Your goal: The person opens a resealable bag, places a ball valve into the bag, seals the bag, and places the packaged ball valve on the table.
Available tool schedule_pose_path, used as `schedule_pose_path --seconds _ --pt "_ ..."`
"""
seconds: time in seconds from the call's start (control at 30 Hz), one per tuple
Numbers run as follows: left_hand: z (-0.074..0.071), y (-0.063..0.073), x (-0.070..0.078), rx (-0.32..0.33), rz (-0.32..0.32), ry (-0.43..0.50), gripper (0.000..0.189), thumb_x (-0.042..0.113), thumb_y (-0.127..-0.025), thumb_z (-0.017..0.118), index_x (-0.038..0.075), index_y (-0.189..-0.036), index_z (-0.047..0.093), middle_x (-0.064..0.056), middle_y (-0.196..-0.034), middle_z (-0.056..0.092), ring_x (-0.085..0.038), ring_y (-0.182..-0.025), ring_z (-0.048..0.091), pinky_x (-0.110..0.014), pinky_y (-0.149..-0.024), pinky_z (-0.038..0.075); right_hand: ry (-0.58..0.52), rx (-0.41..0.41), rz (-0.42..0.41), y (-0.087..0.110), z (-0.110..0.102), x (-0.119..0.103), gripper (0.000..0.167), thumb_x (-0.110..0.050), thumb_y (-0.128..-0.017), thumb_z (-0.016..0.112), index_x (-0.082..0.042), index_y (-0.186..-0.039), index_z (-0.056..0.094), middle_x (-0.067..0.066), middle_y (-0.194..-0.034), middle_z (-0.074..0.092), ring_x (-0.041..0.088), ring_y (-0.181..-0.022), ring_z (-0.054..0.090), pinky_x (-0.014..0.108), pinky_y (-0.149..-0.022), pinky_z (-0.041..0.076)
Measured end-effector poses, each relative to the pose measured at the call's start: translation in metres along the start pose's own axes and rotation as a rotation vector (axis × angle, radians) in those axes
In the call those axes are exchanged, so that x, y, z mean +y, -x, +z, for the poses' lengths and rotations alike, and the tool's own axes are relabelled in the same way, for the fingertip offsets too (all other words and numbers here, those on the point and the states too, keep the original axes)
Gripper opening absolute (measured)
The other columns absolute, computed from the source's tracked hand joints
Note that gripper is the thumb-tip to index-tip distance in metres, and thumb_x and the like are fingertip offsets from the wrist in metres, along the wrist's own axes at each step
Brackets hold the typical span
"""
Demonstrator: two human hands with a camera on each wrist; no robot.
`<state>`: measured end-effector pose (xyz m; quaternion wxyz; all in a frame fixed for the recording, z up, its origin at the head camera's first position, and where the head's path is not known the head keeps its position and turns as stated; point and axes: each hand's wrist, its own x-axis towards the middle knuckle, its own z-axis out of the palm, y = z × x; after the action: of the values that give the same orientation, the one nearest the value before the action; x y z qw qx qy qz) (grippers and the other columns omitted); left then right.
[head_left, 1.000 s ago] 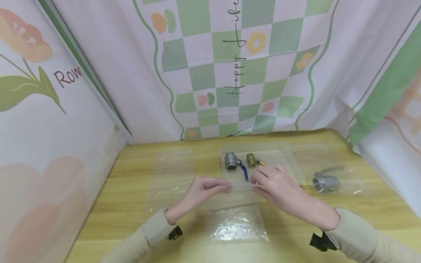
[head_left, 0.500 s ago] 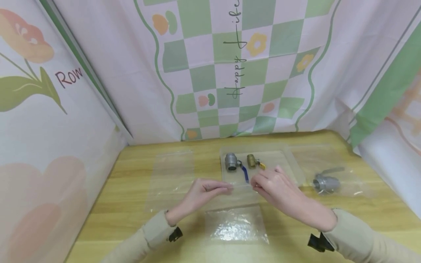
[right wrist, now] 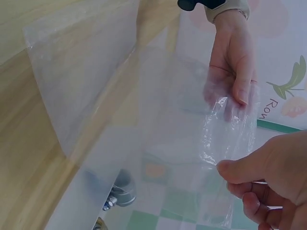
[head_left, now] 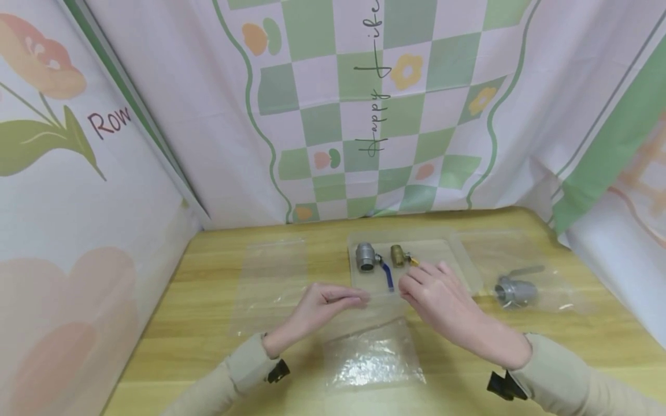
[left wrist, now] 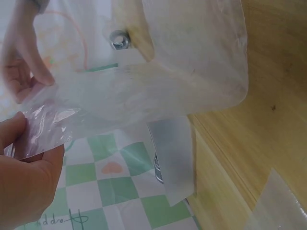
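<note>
A clear plastic bag (right wrist: 177, 120) hangs between my two hands, its lower part (head_left: 373, 355) bent forward over the table. My left hand (head_left: 322, 303) pinches one side of the bag's top between thumb and fingers. Opposite it, my right hand (head_left: 442, 300) pinches the other side, with thumb and forefinger meeting at the edge in the right wrist view. Beyond the bag, a grey ball valve (head_left: 366, 257) with a blue lever and a smaller brass ball valve (head_left: 398, 256) with a yellow lever lie in a shallow translucent tray (head_left: 463, 260).
To the right, another clear bag (head_left: 559, 283) lies flat with a grey ball valve (head_left: 516, 290) in it. A flat clear bag (head_left: 273, 271) lies on the left of the wooden table (head_left: 208, 277). Printed curtains (head_left: 359, 115) close off the back and sides.
Both hands keep hold of the bag. The right hand's fingers have shifted slightly, and the fold across the bag's lower part now slants, its right end higher.
</note>
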<state>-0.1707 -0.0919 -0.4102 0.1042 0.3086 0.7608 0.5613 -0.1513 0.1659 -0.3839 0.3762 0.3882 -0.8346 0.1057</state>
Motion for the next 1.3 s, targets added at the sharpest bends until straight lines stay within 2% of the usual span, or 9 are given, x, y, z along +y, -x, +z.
schedule_pose_path --seconds 0.07,0.17,0.37,0.6,0.83,0.93,1.03,1.1,1.3 --pt "0.000 0.000 0.000 0.000 -0.004 -0.001 0.024 0.017 -0.095 0.065 0.010 -0.117 0.072 -0.006 -0.119 0.073 -0.012 -0.108 0.071 -0.022 -0.097 0.056 0.001 0.004 -0.010 0.001 0.001 -0.001 0.007 -0.014 -0.084 0.061 -0.012 -0.078 0.065 -0.002 -0.073 0.064 0.012 -0.066 0.051 0.020 -0.058 0.030" --pt "0.000 0.000 0.000 -0.005 -0.014 0.005 0.024 0.017 -0.095 0.065 0.011 -0.117 0.072 -0.005 -0.119 0.074 -0.012 -0.108 0.072 -0.022 -0.097 0.056 -0.002 -0.007 -0.011 0.002 0.000 -0.003 0.002 -0.009 -0.079 0.067 -0.009 -0.079 0.065 0.000 -0.072 0.064 0.011 -0.064 0.049 0.020 -0.057 0.030" --pt "0.000 0.000 0.001 -0.009 -0.020 0.004 0.025 0.018 -0.096 0.064 0.011 -0.119 0.071 -0.005 -0.119 0.073 -0.012 -0.109 0.071 -0.022 -0.097 0.056 0.008 -0.048 -0.009 0.001 -0.002 -0.006 0.026 0.006 -0.060 0.080 -0.005 -0.081 0.069 0.003 -0.074 0.065 0.012 -0.064 0.052 0.019 -0.057 0.030" --pt "-0.003 0.001 0.000 0.012 -0.052 0.037 0.026 0.016 -0.097 0.062 0.009 -0.121 0.070 -0.008 -0.122 0.072 -0.015 -0.110 0.071 -0.022 -0.096 0.057 -0.014 -0.064 0.015 0.000 -0.003 -0.003 0.013 -0.007 -0.072 0.076 -0.011 -0.082 0.069 -0.001 -0.080 0.065 0.013 -0.072 0.055 0.022 -0.062 0.031" --pt "-0.005 0.001 -0.002 0.018 -0.037 0.042 0.027 0.015 -0.097 0.061 0.004 -0.121 0.069 -0.014 -0.121 0.071 -0.024 -0.110 0.071 -0.022 -0.096 0.057 -0.073 -0.118 0.040 0.002 -0.006 0.003 0.019 -0.013 -0.069 0.082 -0.015 -0.081 0.067 -0.003 -0.088 0.066 0.014 -0.084 0.056 0.024 -0.067 0.038" --pt "-0.005 0.001 -0.002 0.026 -0.042 0.040 0.026 0.015 -0.097 0.061 0.005 -0.120 0.069 -0.013 -0.120 0.072 -0.024 -0.109 0.071 -0.021 -0.095 0.057 -0.130 -0.163 0.050 0.001 -0.008 0.006 0.016 -0.014 -0.072 0.082 -0.018 -0.081 0.070 -0.008 -0.081 0.069 0.008 -0.076 0.059 0.026 -0.067 0.046" --pt "-0.006 0.002 -0.002 0.021 -0.026 0.039 0.026 0.014 -0.097 0.061 0.004 -0.120 0.069 -0.014 -0.120 0.072 -0.026 -0.109 0.071 -0.022 -0.095 0.058 -0.258 -0.235 0.094 -0.001 -0.012 0.008 0.011 -0.013 -0.082 0.076 -0.020 -0.075 0.070 -0.013 -0.065 0.064 -0.005 -0.058 0.051 0.018 -0.060 0.048" --pt "-0.005 0.002 -0.003 0.012 -0.007 0.039 0.026 0.014 -0.096 0.062 0.003 -0.119 0.069 -0.015 -0.120 0.072 -0.026 -0.109 0.071 -0.022 -0.095 0.058 -0.339 -0.305 0.151 -0.003 -0.016 0.008 0.018 -0.013 -0.090 0.070 -0.019 -0.072 0.072 -0.013 -0.061 0.063 -0.010 -0.054 0.045 0.013 -0.054 0.048" --pt "-0.002 0.003 -0.004 -0.011 0.033 0.032 0.026 0.012 -0.096 0.062 0.001 -0.118 0.069 -0.016 -0.118 0.072 -0.021 -0.108 0.072 -0.024 -0.095 0.058 -0.428 -0.497 0.308 -0.008 -0.027 0.008 0.023 -0.017 -0.094 0.066 -0.017 -0.072 0.075 -0.011 -0.059 0.066 -0.010 -0.045 0.037 0.011 -0.044 0.042"
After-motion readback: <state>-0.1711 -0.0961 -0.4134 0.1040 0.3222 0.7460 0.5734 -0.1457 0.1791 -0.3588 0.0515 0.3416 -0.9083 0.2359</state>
